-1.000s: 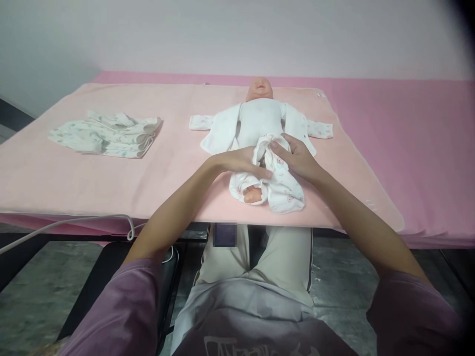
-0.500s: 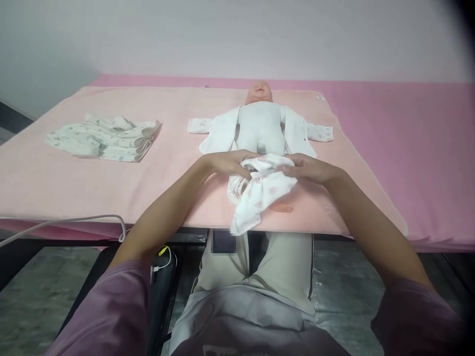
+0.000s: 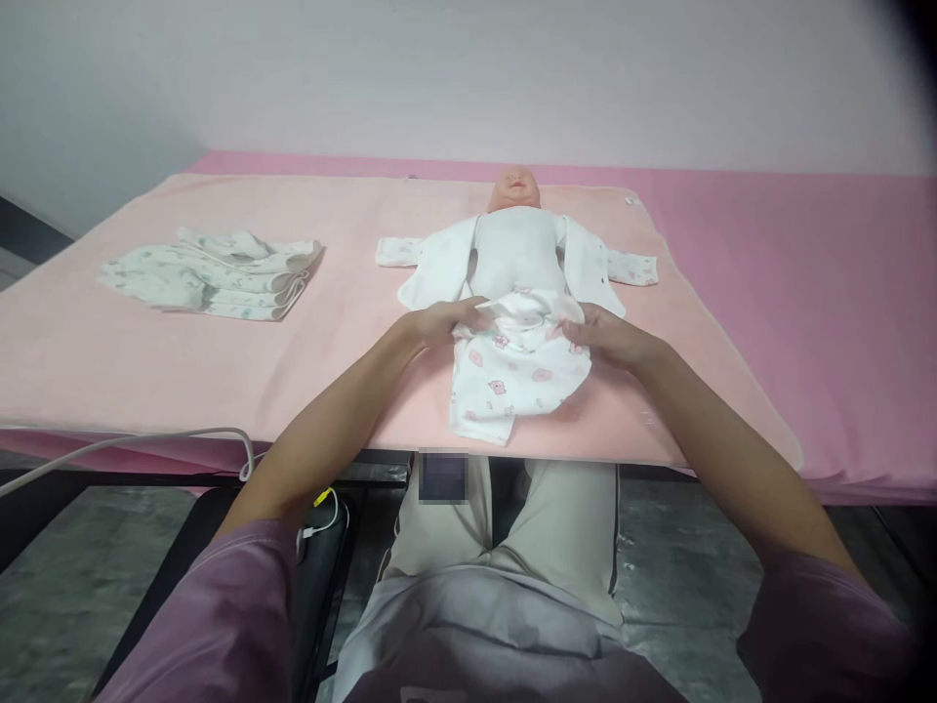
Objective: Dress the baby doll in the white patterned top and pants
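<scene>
A baby doll (image 3: 518,239) lies on its back, its head at the far side. The white baby jacket (image 3: 441,266) on it is spread open, with pink-printed sleeves over both arms. White baby pants (image 3: 521,376) with pink animal prints cover the doll's hips and legs, so its legs and feet are hidden. My left hand (image 3: 448,320) grips the waist of the pants on the left side, fingers partly hidden in the cloth. On the right side, my right hand (image 3: 609,337) pinches the waistband with the thumb on top.
Folded, printed baby cloth (image 3: 212,275) lies to the left on the peach blanket (image 3: 351,381). A darker pink sheet (image 3: 791,303) shows on the right. At the front left edge hangs a white cable (image 3: 183,432). My legs are under the table edge.
The baby pants have been drawn up toward the doll's hips and spread flatter. The foot visible below them is now covered. Both hands keep their hold at the waist.
</scene>
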A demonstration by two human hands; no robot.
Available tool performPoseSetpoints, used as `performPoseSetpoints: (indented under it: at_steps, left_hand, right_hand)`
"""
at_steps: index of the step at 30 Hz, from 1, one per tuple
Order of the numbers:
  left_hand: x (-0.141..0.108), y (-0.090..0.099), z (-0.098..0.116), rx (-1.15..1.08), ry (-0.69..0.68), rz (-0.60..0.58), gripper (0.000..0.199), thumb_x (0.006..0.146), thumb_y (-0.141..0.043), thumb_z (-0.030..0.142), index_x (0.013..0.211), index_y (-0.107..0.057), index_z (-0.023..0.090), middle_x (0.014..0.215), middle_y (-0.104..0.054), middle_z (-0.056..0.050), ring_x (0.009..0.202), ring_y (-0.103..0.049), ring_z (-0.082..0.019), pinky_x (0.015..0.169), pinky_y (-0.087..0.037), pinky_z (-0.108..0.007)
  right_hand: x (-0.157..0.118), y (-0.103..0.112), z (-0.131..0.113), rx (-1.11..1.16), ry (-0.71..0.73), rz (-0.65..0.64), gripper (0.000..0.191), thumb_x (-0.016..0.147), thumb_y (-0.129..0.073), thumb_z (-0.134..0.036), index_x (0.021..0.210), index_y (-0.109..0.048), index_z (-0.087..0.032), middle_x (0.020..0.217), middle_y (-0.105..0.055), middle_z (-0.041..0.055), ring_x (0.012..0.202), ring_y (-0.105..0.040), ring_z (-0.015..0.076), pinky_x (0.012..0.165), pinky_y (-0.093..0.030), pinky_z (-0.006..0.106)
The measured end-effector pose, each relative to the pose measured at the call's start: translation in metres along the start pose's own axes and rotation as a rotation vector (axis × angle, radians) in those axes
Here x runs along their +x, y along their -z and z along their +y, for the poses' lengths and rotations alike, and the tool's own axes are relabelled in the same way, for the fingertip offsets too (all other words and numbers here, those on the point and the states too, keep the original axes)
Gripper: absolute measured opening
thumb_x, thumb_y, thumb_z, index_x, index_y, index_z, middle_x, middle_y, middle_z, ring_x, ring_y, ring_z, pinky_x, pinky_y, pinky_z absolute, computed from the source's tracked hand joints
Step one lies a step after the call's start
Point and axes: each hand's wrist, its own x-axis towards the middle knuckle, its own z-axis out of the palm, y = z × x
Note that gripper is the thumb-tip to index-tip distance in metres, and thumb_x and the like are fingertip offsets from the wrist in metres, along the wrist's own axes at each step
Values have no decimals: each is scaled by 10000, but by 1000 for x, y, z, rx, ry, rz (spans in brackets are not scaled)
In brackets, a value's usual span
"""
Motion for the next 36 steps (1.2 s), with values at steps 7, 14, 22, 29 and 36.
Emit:
performPoseSetpoints:
  at_steps: [7,14,22,29,36]
  left_hand:
    - [1,-14,13,32,-29,-34,651,863,-950,630,1321,-805,190,1255,-846,-133,1142,-812,-281,985,-654,-386]
    - [1,-13,17,106,-4,-156,630,796,-1002,605,1230,-830,181,1132,-850,-105,1030,-809,-259,860,-644,-331]
    - [2,-18,18,150,-76,-124,497,850,-963,557,1157,-833,188,1101,-843,-96,990,-805,-239,816,-633,-306]
    - [-4,-15,20,188,-10,-168,518,819,-980,580,1130,-842,189,1015,-857,-92,959,-822,-269,817,-654,-342]
    - [-11,-21,21,175,-65,-136,625,905,-904,630,1363,-797,218,1199,-847,-115,1161,-801,-285,987,-644,-355]
  right_hand:
    - [-2,-1,-9,-111,-124,-140,610,868,-909,-761,1113,-859,-204,992,-824,64,874,-732,240,743,-580,327]
    - [-6,-3,-6,-21,-70,-5,628,930,-870,-725,1313,-839,-228,1159,-854,94,1061,-795,299,874,-645,377]
    - [-7,-1,-19,-243,-122,-268,492,829,-1008,-527,1197,-883,-225,1073,-857,58,974,-802,285,814,-660,359]
    - [-7,-3,-9,-103,-57,-69,555,956,-859,-666,1321,-821,-249,1139,-842,64,1066,-782,272,880,-664,362]
    - [-11,3,-21,-201,-95,-306,617,698,-1045,-600,1159,-848,-240,910,-804,-17,825,-750,207,699,-627,280]
